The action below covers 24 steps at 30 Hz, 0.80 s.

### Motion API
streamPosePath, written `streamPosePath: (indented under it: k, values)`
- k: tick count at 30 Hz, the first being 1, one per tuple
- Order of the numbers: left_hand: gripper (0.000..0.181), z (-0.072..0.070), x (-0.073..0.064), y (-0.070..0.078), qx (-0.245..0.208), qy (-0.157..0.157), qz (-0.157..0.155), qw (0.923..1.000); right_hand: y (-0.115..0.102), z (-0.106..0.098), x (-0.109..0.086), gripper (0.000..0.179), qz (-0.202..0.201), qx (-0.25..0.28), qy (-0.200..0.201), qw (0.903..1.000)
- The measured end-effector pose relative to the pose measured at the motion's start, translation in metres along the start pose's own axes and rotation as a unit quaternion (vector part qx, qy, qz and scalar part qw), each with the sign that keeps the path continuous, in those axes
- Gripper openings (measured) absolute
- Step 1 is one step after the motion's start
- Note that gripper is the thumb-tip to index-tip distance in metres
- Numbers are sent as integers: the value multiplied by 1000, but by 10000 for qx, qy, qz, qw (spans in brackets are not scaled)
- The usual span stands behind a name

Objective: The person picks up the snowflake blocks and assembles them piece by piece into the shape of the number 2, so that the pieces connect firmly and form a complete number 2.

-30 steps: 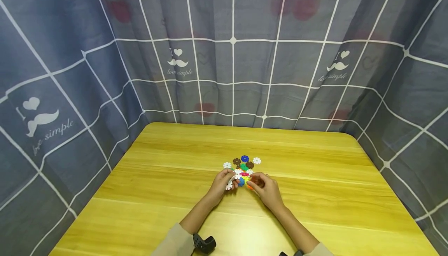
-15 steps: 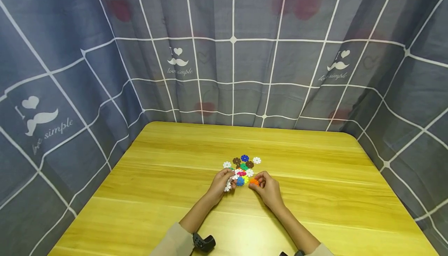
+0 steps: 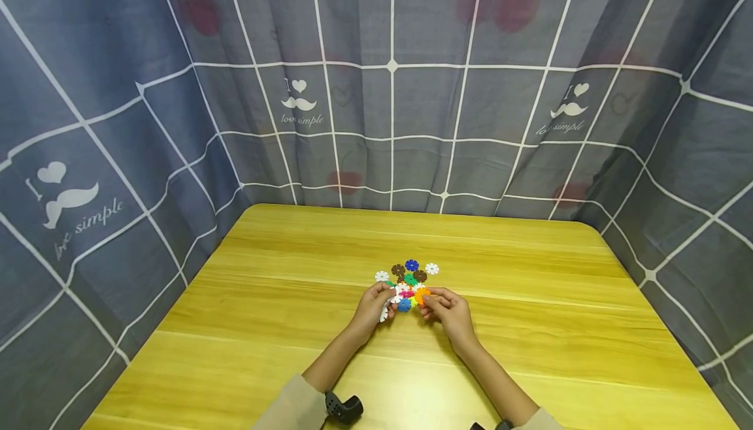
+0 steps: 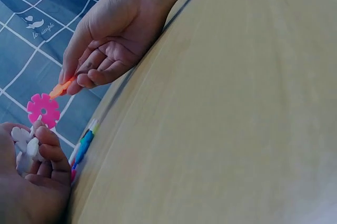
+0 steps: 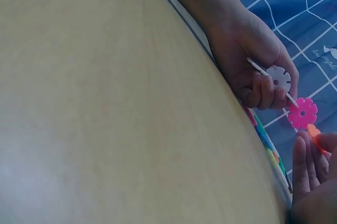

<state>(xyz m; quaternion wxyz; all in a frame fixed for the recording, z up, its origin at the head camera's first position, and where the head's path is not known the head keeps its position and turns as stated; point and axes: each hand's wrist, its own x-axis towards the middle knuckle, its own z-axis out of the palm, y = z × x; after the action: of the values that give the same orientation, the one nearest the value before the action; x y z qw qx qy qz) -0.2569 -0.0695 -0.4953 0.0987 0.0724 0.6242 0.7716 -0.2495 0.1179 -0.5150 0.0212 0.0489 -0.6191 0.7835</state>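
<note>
My left hand (image 3: 369, 309) holds several white slotted snowflake discs (image 5: 280, 78) that are joined together. A pink snowflake disc (image 4: 37, 109) is fixed to the end of this white piece and sticks out past the fingers. Between thumb and fingertips, my right hand (image 3: 454, 315) pinches an orange snowflake disc (image 3: 421, 295). In both wrist views the orange disc's edge meets the pink disc's rim; whether the slots are engaged I cannot tell. The left fingers cover part of the white discs.
Loose snowflake discs lie on the wooden table (image 3: 282, 260) beyond the hands, among them a dark blue disc (image 3: 412, 264), a brown disc (image 3: 398, 270), a white disc (image 3: 432, 268) and a light blue disc (image 3: 404, 305). A grey checked curtain (image 3: 359, 103) surrounds the table.
My right hand has picked up the orange disc from the table's right side of the pile and moved it up and left to the pink disc. The left hand stays nearly still.
</note>
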Motion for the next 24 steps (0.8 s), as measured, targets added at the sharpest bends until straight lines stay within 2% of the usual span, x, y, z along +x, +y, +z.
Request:
streamPosePath:
  k: [4,10,16,21,24]
  values:
    - [11,4,-7,10,171,-59,88,9998,2,0,0,28,-29,20,-34,10000]
    - [11,5,-12,9,321,-135,191,9992,3,2,-3,33,-62,-70,-112,9999]
    - [13,4,-13,8,350,-429,305,9980,3,4,-4,28,-161,24,-210,9996]
    - [14,4,-11,10,333,-515,350,9975,2,3,-1,28,-93,95,-310,9994]
    - [15,2,-8,5,249,-529,319,9978,2,3,0,27,-113,51,-280,9995]
